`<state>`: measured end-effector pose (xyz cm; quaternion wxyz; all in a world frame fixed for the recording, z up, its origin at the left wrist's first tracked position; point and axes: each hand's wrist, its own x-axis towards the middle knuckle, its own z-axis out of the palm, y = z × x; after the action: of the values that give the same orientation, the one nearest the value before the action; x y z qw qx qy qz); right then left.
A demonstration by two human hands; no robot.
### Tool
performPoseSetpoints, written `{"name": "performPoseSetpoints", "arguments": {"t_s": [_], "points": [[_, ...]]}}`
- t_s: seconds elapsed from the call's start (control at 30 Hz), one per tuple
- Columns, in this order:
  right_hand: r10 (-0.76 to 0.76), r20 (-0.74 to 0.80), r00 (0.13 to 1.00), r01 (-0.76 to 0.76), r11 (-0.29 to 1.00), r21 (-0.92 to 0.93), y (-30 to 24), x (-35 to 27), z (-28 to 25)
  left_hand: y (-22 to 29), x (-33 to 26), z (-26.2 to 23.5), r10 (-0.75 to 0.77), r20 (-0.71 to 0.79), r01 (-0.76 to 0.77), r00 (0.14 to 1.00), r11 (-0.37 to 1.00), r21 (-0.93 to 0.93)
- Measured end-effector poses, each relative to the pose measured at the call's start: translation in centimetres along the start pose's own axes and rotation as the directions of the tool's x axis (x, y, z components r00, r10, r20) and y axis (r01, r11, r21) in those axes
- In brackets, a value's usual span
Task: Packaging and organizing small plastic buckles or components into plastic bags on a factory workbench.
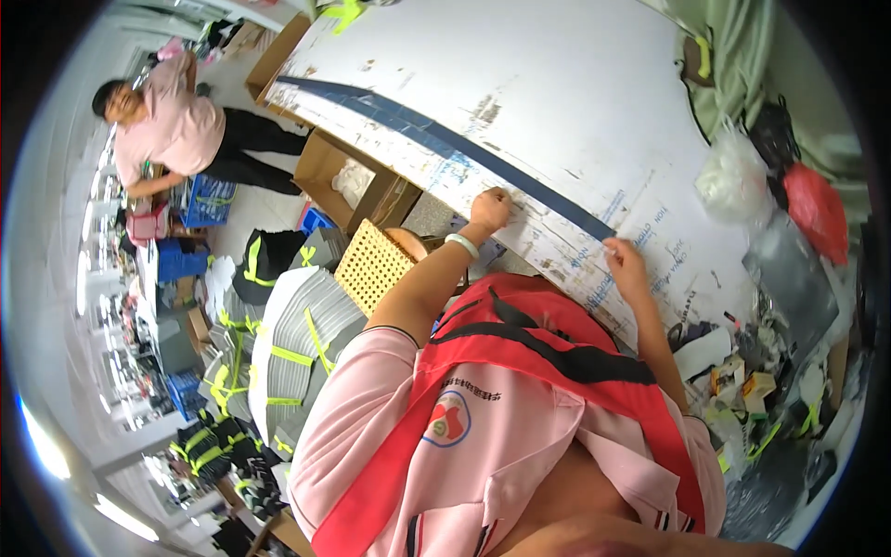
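Observation:
A long dark blue strip, apparently fabric or tape, runs diagonally across the white tabletop. At its near right end is my right hand, thumb and fingers pinched together on the strip's tip. My left hand is curled closed over the table's near edge, just below the strip and apart from it. Whether anything is inside those curled fingers is hidden. A pale bangle circles my left wrist. The tabletop is scuffed, with printed marks and brown stains.
Below the table's left edge stand an open cardboard box and a yellow woven seat. Grey stacks with yellow-green ties lie left. A person in pink stands far left. Plastic bags and piled scraps crowd the right.

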<state>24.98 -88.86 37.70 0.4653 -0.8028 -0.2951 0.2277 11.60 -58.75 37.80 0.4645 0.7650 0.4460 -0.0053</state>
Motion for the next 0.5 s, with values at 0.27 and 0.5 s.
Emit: {"name": "performPoseSetpoints", "arguments": {"t_s": [0.27, 0.5], "points": [[-0.11, 0.062, 0.992, 0.123, 0.953, -0.278, -1.0, -0.2, 4.9, -5.8, -2.6, -1.3, 0.213, -0.116, -0.237, 0.97, 0.934, -0.266], [-0.071, 0.021, 0.997, 0.074, 0.922, -0.38, 3.6, 2.3, 5.7, -22.8, -9.2, -7.7, -0.012, -0.368, -0.061, 0.93, 0.98, -0.187]]}}
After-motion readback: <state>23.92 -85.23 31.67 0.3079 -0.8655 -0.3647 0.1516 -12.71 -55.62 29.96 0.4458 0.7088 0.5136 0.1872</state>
